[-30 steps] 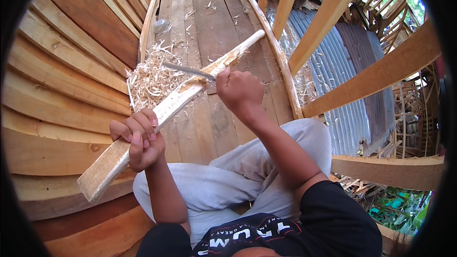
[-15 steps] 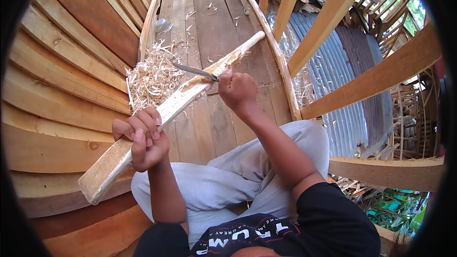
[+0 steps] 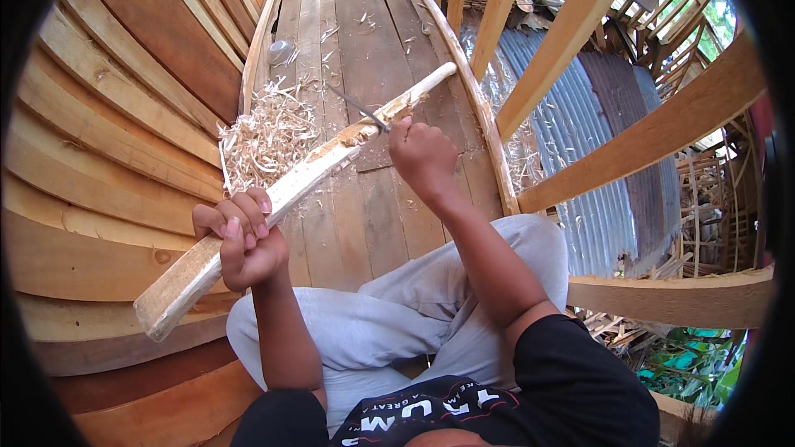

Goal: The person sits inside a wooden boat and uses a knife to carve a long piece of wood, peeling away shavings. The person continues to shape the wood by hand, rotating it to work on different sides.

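Observation:
A long piece of pale wood point(image 3: 302, 184) slants across in front of me, broad and flat at its near left end and narrowing to a rounded far right end. My left hand point(image 3: 242, 238) is wrapped round its broad part, fingers over the top. In my right hand point(image 3: 422, 156) is a knife, gripped in a fist with the handle hidden inside. The knife blade point(image 3: 358, 108) points up and to the left, its base lying against the wood where the surface is rough and browner.
Curled wood shavings point(image 3: 269, 139) are heaped on the plank floor point(image 3: 364, 25), beside the wooden plank wall point(image 3: 108, 157) on my left. A small clear container point(image 3: 280, 52) stands beyond them. Slatted wooden railing point(image 3: 646, 149) runs along my right, with corrugated metal sheets point(image 3: 571, 116) below it.
My right hand and the knife have shifted slightly right along the wood, and the blade is turned more edge-on. The wood's near end has risen a little with my left hand.

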Demonstrator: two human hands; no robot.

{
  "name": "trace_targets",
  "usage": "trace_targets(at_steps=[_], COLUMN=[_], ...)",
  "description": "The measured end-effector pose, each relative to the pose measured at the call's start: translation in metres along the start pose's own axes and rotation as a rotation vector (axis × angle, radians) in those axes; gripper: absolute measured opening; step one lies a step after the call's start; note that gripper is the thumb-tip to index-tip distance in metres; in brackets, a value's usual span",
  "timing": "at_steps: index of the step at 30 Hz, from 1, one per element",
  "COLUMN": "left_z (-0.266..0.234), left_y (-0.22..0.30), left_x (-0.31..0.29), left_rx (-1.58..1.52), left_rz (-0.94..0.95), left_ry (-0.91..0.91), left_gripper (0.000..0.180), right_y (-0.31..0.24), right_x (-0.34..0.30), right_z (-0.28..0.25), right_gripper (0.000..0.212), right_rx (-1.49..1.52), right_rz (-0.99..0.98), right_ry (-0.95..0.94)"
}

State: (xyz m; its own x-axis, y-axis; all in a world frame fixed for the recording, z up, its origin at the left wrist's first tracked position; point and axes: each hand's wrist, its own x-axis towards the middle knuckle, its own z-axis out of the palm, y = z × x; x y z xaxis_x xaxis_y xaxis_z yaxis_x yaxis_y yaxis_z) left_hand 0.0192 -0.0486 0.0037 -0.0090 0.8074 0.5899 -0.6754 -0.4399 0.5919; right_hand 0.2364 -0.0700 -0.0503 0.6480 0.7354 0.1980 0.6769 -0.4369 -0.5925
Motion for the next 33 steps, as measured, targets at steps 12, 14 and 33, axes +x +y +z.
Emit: trace_targets(at_steps=[12, 14, 33], left_z=[-0.001, -0.007, 0.001], left_y=[-0.004, -0.001, 0.0], left_x=[0.0, 0.003, 0.002], left_rx=[-0.018, -0.019, -0.016], left_rz=[-0.022, -0.012, -0.01], left_ry=[0.048, 0.071, 0.059], left_gripper=[0.019, 0.019, 0.017], right_y=[0.02, 0.002, 0.039], right_x=[0.012, 0.008, 0.023], right_z=[0.018, -0.001, 0.038], right_gripper=[0.055, 0.056, 0.043], right_rx=[-0.017, -0.054, -0.224], right_rz=[0.068, 0.022, -0.186], right_ry=[-0.032, -0.063, 0.502])
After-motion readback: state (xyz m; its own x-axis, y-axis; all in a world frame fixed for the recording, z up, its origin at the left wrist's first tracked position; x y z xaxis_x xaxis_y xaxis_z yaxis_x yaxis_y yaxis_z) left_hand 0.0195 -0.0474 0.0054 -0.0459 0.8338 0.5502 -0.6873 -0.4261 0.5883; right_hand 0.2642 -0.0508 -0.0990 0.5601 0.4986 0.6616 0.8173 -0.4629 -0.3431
